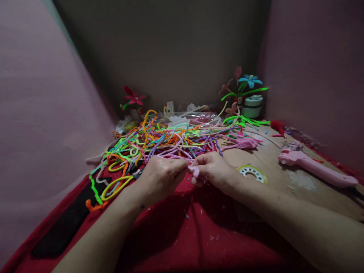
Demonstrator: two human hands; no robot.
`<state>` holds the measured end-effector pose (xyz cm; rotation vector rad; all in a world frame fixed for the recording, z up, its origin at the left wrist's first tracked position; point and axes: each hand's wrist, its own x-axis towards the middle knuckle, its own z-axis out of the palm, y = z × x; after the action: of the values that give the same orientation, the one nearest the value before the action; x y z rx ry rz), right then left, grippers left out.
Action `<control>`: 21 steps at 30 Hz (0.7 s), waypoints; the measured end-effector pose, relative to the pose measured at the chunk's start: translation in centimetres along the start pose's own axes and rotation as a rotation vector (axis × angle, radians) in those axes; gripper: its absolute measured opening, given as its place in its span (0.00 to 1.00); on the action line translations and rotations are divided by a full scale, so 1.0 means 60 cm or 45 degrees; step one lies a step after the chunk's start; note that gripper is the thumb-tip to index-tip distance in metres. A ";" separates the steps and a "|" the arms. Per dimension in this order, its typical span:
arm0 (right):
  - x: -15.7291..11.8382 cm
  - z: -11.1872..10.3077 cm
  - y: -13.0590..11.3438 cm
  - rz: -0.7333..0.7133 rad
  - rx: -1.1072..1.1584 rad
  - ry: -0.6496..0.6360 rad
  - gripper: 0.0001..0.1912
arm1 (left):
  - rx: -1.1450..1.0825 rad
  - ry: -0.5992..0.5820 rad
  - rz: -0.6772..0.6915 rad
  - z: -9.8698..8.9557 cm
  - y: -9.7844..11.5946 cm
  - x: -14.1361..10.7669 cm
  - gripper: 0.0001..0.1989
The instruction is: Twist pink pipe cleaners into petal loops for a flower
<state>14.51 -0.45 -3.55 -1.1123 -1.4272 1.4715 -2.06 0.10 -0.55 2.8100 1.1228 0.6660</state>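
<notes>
A pale pink pipe cleaner [195, 171], bent into a small curl, is pinched between my two hands above the red cloth [182, 227]. My left hand [163, 172] is closed, its thumb and finger meeting at the curl's left side. From the right, my right hand [213, 168] grips the same piece with bent fingers. Part of the piece is hidden by the fingers. Just beyond both hands lies a large tangled heap of coloured pipe cleaners [170, 140]. Yellow-handled scissors [121, 188] rest left of my left wrist, partly covered by pipe cleaners.
A tape roll [252, 174] and a pink corded tool [318, 168] lie on the brown board [273, 197] at right. A pink pipe-cleaner bundle [244, 143] lies behind. Pipe-cleaner flowers [250, 80] and a mint container [252, 106] stand farther back. A flat black object [68, 223] lies left.
</notes>
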 end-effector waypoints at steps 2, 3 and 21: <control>-0.007 0.004 0.001 -0.181 -0.303 0.083 0.09 | -0.065 -0.005 -0.110 -0.005 0.010 0.000 0.09; -0.012 0.006 0.001 -0.299 -0.459 0.127 0.09 | -0.188 -0.024 -0.202 -0.008 0.013 0.001 0.09; -0.032 0.010 -0.013 -0.532 -0.192 0.186 0.08 | -1.225 0.254 -0.544 -0.030 0.015 0.010 0.02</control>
<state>14.52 -2.42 -2.66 -0.9179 -1.5709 0.9844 -1.81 -0.40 1.48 1.6750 0.9908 1.0733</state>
